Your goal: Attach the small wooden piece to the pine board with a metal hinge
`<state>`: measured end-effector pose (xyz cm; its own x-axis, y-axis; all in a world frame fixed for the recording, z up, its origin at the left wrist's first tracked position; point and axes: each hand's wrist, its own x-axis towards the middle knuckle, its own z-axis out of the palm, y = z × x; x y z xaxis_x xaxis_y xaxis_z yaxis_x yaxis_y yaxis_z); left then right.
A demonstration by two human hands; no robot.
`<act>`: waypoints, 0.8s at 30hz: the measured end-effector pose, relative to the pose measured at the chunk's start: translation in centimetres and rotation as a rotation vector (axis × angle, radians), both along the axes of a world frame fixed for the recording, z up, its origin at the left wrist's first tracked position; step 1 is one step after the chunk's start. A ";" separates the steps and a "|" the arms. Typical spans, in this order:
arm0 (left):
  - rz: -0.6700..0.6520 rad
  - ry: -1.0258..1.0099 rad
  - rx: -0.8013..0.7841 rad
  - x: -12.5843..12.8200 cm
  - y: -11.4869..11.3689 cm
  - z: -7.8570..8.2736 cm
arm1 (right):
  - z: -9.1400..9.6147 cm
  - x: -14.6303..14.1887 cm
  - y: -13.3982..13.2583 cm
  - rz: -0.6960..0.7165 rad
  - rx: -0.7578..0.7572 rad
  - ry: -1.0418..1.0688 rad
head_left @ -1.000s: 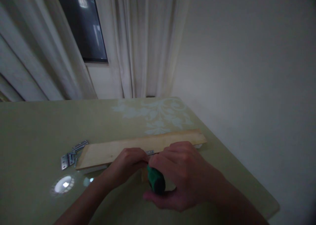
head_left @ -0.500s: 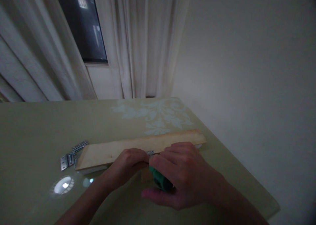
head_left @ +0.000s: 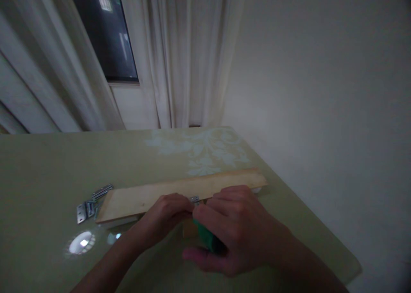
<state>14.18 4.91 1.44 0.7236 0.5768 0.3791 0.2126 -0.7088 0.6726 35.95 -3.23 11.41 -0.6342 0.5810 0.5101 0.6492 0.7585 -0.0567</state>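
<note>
A long pale wooden board (head_left: 150,197) lies across the green table (head_left: 48,173). My right hand (head_left: 234,228) is closed round the green handle of a screwdriver (head_left: 205,238), whose tip points at a small metal hinge (head_left: 194,199) on the board's near edge. My left hand (head_left: 167,216) is curled, fingertips pinched at that hinge, next to the screwdriver's tip. A second, smaller piece of wood (head_left: 189,228) shows between my hands, mostly hidden by them.
Several loose metal hinges (head_left: 90,204) lie on the table left of the board. A bright lamp reflection (head_left: 81,243) sits near them. White curtains (head_left: 180,53) and a dark window (head_left: 102,31) stand behind; the table's right edge runs close to a bare wall.
My right hand has rolled over the screwdriver handle, covering more of it. The view has shifted slightly. The board and my left hand stay put.
</note>
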 end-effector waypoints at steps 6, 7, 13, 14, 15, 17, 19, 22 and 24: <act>0.078 0.027 -0.011 0.3 -0.1 0.0 | 0.2 -0.1 0.0 0.016 0.004 -0.010; 0.056 0.043 -0.024 0.2 -0.2 0.3 | 0.2 -0.1 0.0 0.012 0.016 -0.007; -0.056 0.068 -0.055 -0.3 -0.2 0.9 | 0.2 -0.2 0.1 -0.018 0.043 0.001; -0.052 0.049 -0.041 -0.2 -0.1 0.7 | 0.2 -0.2 0.1 -0.013 0.042 -0.005; -0.041 0.024 -0.019 -0.2 -0.1 0.5 | 0.2 -0.1 0.0 -0.006 0.038 -0.016; -0.003 -0.016 0.027 0.1 0.0 0.2 | 0.3 -0.1 0.0 0.006 0.022 -0.039; 0.047 -0.039 0.043 0.3 0.0 0.1 | 0.3 0.0 -0.1 0.012 0.016 -0.056; 0.067 -0.018 0.011 0.4 -0.2 0.4 | 0.2 0.0 -0.2 -0.002 0.040 -0.061; 0.016 0.025 -0.002 0.1 -0.3 0.7 | 0.0 0.0 -0.1 -0.012 0.056 -0.062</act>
